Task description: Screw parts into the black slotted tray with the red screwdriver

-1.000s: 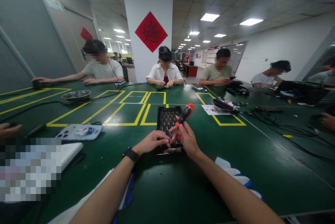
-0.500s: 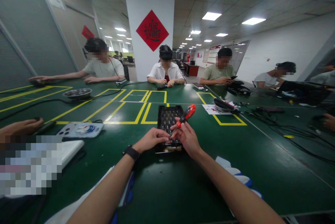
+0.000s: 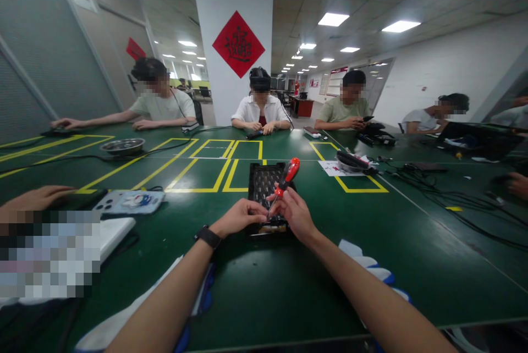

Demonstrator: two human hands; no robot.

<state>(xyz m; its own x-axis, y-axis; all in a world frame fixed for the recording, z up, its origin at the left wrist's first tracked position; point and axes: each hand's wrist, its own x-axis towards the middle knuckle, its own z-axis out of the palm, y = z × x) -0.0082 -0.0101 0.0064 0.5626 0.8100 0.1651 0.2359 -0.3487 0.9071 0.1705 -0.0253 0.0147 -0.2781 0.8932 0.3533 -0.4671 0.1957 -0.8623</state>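
A screwdriver (image 3: 287,177) with a red and black handle is held in my right hand (image 3: 297,215). Its handle leans up and away to the right, and its thin shaft points down to the left. Close by, the fingertips of my left hand (image 3: 243,218) are pinched together at the shaft's lower end; whatever small thing they grip is hidden. Beneath both hands lies a black tray-like case (image 3: 256,177) with rows of small metallic pieces in it. My hands cover part of its near half.
White and blue gloves lie beside my forearms, one glove (image 3: 371,269) at the right. A phone in a patterned case (image 3: 131,202) and a metal bowl (image 3: 122,147) are on the left. Black cables (image 3: 449,204) spread over the table's right side. Several people sit around the green table (image 3: 256,292).
The screwdriver's handle has tipped slightly more upright and to the left. My hands stay together over the case, and the view has shifted a little.
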